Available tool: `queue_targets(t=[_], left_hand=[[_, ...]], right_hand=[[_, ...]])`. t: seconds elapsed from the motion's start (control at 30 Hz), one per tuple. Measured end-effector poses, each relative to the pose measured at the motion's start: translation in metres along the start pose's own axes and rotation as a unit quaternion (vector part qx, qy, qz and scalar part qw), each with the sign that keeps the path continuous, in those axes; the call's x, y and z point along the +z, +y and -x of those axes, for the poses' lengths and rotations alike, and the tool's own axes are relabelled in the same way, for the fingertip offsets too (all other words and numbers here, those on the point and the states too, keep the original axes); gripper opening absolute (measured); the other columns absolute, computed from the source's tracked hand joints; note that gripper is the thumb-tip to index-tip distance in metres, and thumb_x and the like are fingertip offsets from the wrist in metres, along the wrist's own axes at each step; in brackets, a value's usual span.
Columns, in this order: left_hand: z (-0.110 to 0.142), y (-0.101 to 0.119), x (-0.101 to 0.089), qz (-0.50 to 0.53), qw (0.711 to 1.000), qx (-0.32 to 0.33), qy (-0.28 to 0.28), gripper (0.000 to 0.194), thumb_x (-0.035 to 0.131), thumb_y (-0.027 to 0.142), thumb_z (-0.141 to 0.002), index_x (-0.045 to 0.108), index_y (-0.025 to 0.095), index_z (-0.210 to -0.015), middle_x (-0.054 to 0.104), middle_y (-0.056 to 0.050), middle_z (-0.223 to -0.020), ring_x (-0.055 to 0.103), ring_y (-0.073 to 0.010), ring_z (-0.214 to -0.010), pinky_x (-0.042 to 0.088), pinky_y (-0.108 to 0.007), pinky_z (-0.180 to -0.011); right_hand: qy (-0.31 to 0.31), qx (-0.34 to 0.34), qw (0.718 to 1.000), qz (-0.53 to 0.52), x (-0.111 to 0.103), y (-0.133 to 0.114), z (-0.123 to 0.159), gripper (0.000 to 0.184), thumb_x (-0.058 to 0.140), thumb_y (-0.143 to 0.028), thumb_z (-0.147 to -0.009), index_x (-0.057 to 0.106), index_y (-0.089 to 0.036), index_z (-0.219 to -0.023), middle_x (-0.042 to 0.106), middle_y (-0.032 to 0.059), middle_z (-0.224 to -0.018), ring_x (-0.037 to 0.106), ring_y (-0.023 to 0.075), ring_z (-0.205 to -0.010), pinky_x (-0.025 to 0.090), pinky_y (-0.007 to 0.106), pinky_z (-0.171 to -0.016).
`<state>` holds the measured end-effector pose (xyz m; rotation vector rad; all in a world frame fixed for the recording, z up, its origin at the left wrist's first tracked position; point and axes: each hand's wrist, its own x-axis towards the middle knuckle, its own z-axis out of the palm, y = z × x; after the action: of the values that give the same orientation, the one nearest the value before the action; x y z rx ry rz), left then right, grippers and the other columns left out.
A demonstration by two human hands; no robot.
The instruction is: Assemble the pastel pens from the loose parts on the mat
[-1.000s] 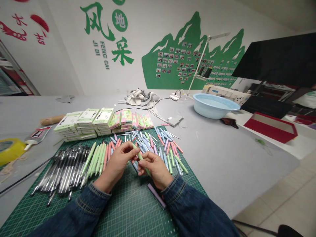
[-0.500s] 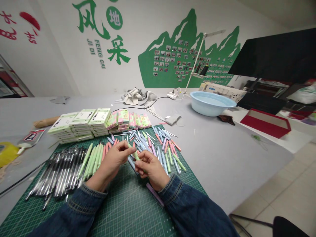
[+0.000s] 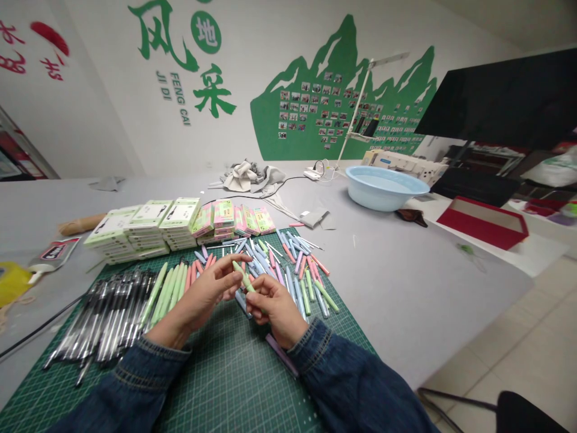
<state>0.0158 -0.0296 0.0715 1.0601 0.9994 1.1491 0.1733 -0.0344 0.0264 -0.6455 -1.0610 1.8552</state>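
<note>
My left hand (image 3: 202, 294) and my right hand (image 3: 274, 308) meet above a green cutting mat (image 3: 216, 373), both pinching a pale green pen (image 3: 243, 276). The left fingertips sit at its upper end, and the right fingers close around its lower half. Left of my hands lies a row of pale green pens (image 3: 169, 294) beside a bunch of clear black-ink pens (image 3: 108, 319). A loose pile of pastel blue, pink and green pens (image 3: 293, 270) spreads to the right. A single purple pen (image 3: 280, 355) lies below my right hand, partly hidden by my sleeve.
Stacks of pale green boxes (image 3: 175, 219) and pink-green boxes (image 3: 228, 219) stand behind the mat on a grey table (image 3: 406, 288). A yellow tape roll (image 3: 13, 282) lies at far left. A pale blue basin (image 3: 381, 188) stands back right, and a red box (image 3: 482, 222) lies beyond the table edge.
The view has swung slightly, so the room sits further left in the picture. My hands stay together on the green pen, which now tilts a little more steeply.
</note>
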Motion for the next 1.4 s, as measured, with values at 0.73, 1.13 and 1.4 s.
queue_targets(t=[0.73, 1.13, 1.4], left_hand=[[-0.007, -0.005, 0.003, -0.073, 0.988, 0.098, 0.096, 0.032, 0.075, 0.03, -0.07, 0.049, 0.017, -0.056, 0.041, 0.006, -0.052, 0.031, -0.0075, -0.05, 0.025, -0.02, -0.048], [-0.006, 0.001, 0.0, -0.063, 0.985, 0.118, 0.108, 0.025, 0.074, 0.031, -0.072, 0.054, 0.016, -0.066, 0.046, 0.005, -0.062, 0.037, -0.0074, -0.055, 0.029, -0.019, -0.049], [-0.008, 0.013, 0.0, 0.06, 0.966, 0.177, 0.18, 0.021, 0.076, 0.026, -0.068, 0.057, 0.018, -0.069, 0.05, 0.006, -0.061, 0.042, -0.0064, -0.052, 0.034, -0.018, -0.049]], right_hand=[[0.0, 0.007, 1.0, 0.001, 0.003, 0.002, 0.0, 0.027, 0.073, -0.03, -0.072, 0.058, -0.018, -0.09, 0.057, -0.0053, -0.057, 0.039, 0.0043, -0.041, 0.022, 0.014, -0.037], [-0.007, 0.006, 1.0, 0.007, 0.003, 0.003, 0.0, 0.026, 0.071, -0.03, -0.074, 0.06, -0.018, -0.094, 0.056, -0.0046, -0.058, 0.04, 0.0049, -0.042, 0.021, 0.013, -0.036], [-0.003, 0.009, 0.999, 0.036, 0.003, 0.0, 0.003, 0.023, 0.069, -0.029, -0.075, 0.064, -0.018, -0.095, 0.056, -0.0036, -0.059, 0.041, 0.0048, -0.043, 0.022, 0.013, -0.037]])
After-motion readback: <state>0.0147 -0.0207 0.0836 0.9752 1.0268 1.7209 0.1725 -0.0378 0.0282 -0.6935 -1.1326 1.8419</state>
